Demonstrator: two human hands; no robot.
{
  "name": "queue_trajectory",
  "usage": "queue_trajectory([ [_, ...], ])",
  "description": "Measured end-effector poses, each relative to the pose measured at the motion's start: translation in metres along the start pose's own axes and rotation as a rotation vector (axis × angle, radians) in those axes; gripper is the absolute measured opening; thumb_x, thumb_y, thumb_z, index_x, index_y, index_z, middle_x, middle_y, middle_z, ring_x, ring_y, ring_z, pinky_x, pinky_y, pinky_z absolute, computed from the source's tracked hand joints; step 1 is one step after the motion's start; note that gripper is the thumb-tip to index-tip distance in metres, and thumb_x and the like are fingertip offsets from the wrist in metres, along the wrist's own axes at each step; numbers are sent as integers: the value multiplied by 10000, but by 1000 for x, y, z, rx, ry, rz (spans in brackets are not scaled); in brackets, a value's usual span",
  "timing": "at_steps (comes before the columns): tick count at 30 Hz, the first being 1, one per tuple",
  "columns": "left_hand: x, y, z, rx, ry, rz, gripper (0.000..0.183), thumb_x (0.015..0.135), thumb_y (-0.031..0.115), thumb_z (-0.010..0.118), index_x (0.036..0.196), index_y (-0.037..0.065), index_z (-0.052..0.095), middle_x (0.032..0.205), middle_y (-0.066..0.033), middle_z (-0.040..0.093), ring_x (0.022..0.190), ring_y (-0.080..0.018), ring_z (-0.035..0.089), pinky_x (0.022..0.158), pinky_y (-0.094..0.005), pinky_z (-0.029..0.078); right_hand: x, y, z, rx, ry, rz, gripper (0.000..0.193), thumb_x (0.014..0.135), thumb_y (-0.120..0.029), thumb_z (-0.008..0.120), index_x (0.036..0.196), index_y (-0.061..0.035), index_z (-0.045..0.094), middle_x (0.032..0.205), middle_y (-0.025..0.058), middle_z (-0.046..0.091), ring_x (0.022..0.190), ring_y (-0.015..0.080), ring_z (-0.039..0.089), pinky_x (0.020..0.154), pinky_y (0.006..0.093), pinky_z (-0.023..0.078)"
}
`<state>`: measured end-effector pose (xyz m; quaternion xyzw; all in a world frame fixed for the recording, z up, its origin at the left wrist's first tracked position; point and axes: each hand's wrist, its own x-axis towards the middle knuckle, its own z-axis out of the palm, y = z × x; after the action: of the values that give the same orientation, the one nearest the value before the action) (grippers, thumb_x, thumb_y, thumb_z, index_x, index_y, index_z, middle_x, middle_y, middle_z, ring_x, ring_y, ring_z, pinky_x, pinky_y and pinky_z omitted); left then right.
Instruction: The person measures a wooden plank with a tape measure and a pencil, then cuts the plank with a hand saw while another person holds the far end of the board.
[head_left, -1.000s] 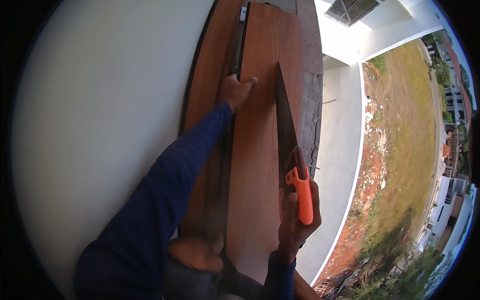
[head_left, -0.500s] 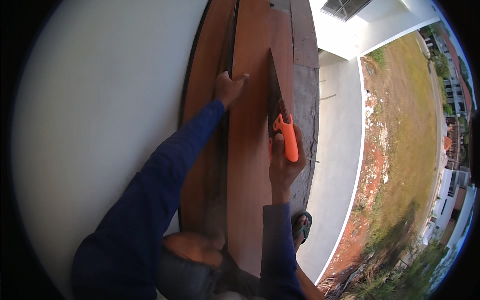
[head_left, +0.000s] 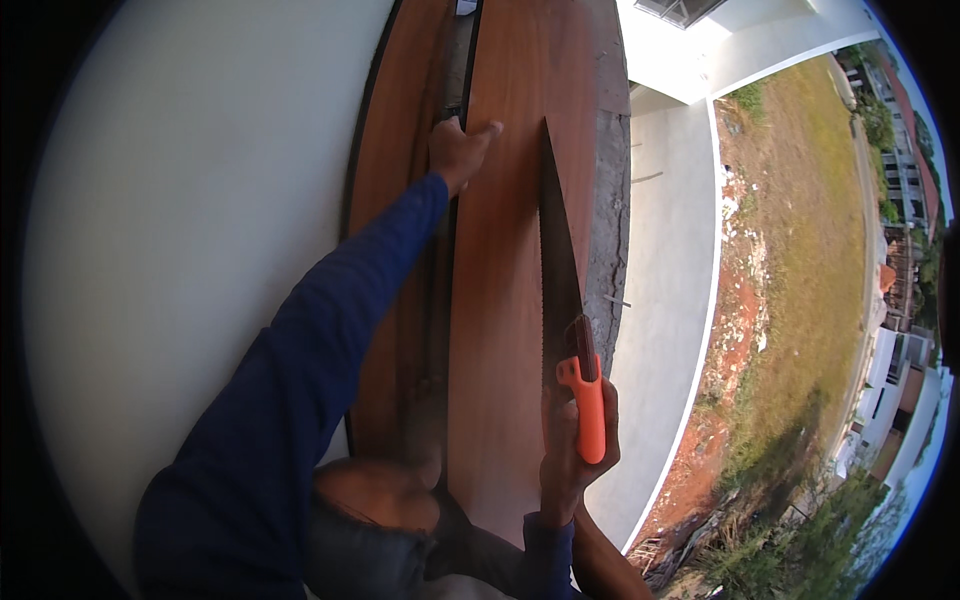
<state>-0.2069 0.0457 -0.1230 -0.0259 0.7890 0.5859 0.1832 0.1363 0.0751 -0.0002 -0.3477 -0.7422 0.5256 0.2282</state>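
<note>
A handsaw with a long dark blade and an orange handle is held in my right hand, fingers closed round the grip. Its toothed edge faces left, against the right side of a long reddish-brown wooden board; how deep the teeth sit, I cannot tell. Farther up, my left hand grips this board's left edge, one finger stretched over its face. The fingertips under the edge are hidden.
Another brown board runs along the white wall at left, with a dark gap beside it. At right lie a rough concrete strip, a pale ledge and grassy ground beyond. My bent leg is at the bottom.
My right hand has drawn the saw back toward me, so its handle sits lower in the picture. My left hand keeps its grip on the board.
</note>
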Motion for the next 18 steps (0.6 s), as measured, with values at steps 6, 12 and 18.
queue_trajectory([
  [6, 21, -13, -15, -134, 8, 71, 516, 828, 198, 767, 1174, -130, 570, 1038, -205, 684, 894, -231, 695, 759, -352, 562, 106, 43, 91, 250, -5, -144, 392, 938, -99, 615, 1296, 50, 554, 1088, 111, 657, 842, 146, 664, 759, 277, 569],
  [12, -33, -56, -7, -228, -193, -73, 546, 812, 192, 790, 1198, -115, 555, 1123, -194, 665, 977, -223, 679, 839, -332, 555, 119, 31, 88, 202, 4, -114, 351, 954, -84, 595, 1291, 17, 584, 1033, 75, 656, 784, 106, 644, 695, 237, 555],
  [18, -35, -46, -18, -185, -183, -76, 542, 805, 160, 798, 1209, -102, 552, 1134, -184, 668, 979, -221, 684, 847, -334, 563, 140, 18, 101, 241, -46, -93, 375, 937, -86, 628, 1301, -2, 588, 1118, 87, 678, 986, 135, 637, 875, 284, 504],
])
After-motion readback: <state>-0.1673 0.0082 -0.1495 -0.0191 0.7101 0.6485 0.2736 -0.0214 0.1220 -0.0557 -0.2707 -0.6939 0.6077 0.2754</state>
